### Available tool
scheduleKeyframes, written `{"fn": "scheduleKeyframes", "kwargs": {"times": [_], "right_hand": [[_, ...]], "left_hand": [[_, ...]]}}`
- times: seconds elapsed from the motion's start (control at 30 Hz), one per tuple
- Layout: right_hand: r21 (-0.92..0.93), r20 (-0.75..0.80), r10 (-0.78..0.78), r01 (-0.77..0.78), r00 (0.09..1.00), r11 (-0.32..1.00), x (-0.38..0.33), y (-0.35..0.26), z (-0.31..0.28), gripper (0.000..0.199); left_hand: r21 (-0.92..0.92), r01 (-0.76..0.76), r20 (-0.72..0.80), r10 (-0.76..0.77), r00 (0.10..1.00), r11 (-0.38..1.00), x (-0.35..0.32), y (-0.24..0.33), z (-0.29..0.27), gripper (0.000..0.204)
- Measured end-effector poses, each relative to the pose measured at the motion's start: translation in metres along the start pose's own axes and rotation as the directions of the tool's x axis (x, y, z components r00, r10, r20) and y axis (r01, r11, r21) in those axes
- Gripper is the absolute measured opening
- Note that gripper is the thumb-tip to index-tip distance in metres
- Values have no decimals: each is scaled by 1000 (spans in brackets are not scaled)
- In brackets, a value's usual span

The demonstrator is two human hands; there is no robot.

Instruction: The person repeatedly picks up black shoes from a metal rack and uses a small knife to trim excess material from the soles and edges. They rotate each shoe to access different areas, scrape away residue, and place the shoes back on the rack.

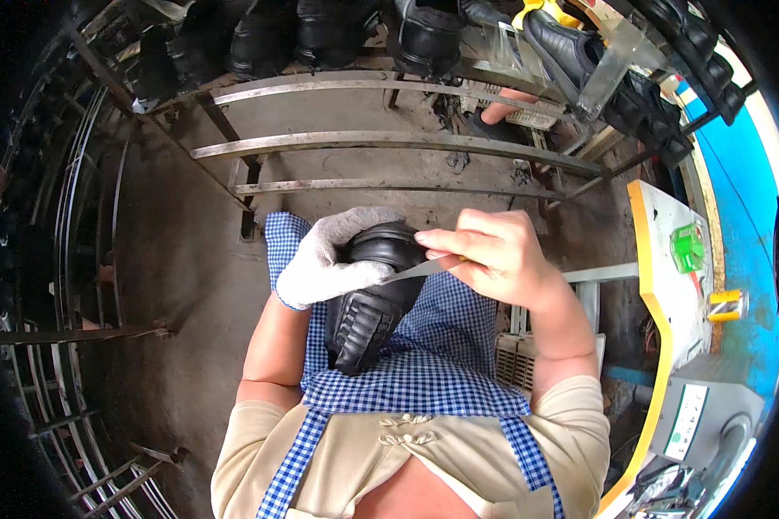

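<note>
A black shoe [371, 317] rests over my lap, its laced front toward my body and its padded collar away from me. My left hand [320, 264], in a pale grey knit glove, grips the shoe round its collar with the thumb across the near side. In my bare right hand [499, 255] is a thin, pointed metal blade [422, 269]. The blade lies across the shoe just below the collar, its tip near my gloved thumb. My right fingertips are at the collar's right edge; whether they press on it is hard to tell.
A metal rack [389, 141] with rows of black shoes [341, 33] stands ahead. More racking [59, 381] is at the left. On the right, a yellow-edged table [655, 259] carries a green container [687, 248] and a grey machine [705, 406]. Another person's leg [506, 105] shows beyond the rack.
</note>
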State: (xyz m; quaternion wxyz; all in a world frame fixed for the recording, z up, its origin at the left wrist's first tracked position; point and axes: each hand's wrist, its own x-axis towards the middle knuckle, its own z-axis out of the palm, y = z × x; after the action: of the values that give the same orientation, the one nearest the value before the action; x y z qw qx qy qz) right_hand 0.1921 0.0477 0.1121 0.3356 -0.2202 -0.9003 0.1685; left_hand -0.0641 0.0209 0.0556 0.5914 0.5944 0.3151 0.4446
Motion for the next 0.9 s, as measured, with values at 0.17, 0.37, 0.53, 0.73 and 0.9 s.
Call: {"fn": "scheduleKeyframes", "kwargs": {"times": [0.17, 0.37, 0.53, 0.73, 0.9], "right_hand": [[-64, 224, -134, 152, 965, 986, 12, 0, -17, 23], [-122, 573, -36, 129, 819, 984, 23, -15, -33, 11], [-158, 707, 33, 112, 707, 981, 19, -15, -27, 15], [-143, 586, 37, 58, 810, 988, 2, -2, -12, 17], [208, 452, 80, -192, 888, 959, -14, 16, -7, 16]], "left_hand": [[41, 26, 142, -32, 989, 999, 8, -12, 7, 69], [116, 40, 280, -71, 957, 992, 15, -18, 20, 61], [169, 144, 350, -196, 916, 975, 20, -22, 28, 65], [87, 152, 304, -171, 937, 985, 14, -35, 28, 58], [63, 198, 319, -207, 925, 978, 16, -36, 28, 59]]}}
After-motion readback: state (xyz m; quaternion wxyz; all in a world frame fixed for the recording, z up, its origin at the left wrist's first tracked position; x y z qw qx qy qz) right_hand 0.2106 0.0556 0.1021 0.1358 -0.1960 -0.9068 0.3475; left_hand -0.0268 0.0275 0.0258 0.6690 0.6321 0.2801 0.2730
